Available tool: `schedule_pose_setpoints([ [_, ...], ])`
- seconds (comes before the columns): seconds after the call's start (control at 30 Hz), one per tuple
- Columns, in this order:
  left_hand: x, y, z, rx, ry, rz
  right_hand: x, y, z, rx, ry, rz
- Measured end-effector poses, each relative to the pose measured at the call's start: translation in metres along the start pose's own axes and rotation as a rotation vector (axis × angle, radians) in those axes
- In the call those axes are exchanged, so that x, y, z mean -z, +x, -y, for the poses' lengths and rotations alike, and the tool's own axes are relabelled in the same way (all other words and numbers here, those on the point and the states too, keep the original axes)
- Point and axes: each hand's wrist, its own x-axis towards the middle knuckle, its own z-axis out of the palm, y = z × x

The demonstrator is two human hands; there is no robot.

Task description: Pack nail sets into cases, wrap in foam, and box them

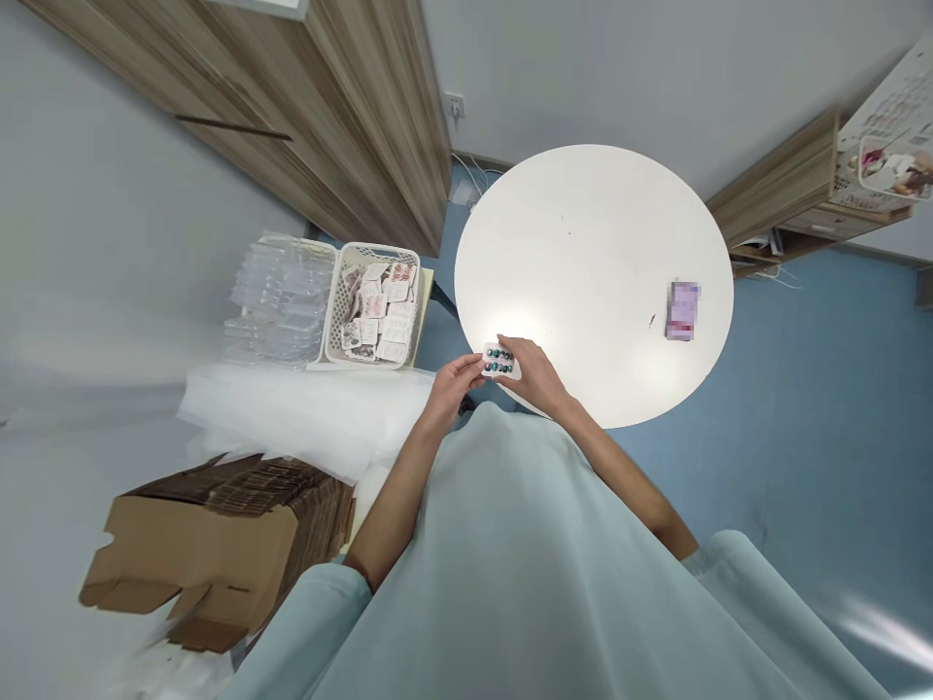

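Observation:
A small white card (pixel 501 368) bears two rows of shiny dark and green rounded pieces. It is held just over the near left edge of the round white table (pixel 583 243). My left hand (pixel 453 384) pinches the card's left side between thumb and fingers. From the right, my right hand (pixel 537 374) grips its other end, thumb below and fingers along the top. The kind of the shiny pieces is too small to make out.
A pixelated purple pack (pixel 682 311) lies at the table's right. To the left stand a white basket (pixel 333 301) of printed cards, stacked clear plastic trays (pixel 277 297), white wrapping sheet (pixel 306 408) and flattened cardboard boxes (pixel 196 544). A wooden cabinet (pixel 364 117) rises behind.

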Motion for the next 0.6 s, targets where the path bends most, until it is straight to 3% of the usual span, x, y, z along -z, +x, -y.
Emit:
schedule_pose_setpoints([
  [0.3, 0.059, 0.006, 0.006, 0.004, 0.111, -0.028, -0.085, 0.019, -0.075, -0.181, -0.21, 0.086],
  [0.43, 0.077, 0.001, -0.001, 0.004, 0.114, -0.022, -0.097, 0.016, -0.081, -0.179, -0.207, 0.094],
  [0.6, 0.1, -0.003, -0.011, -0.045, 0.112, -0.034, -0.093, 0.02, -0.065, -0.186, -0.21, 0.036],
])
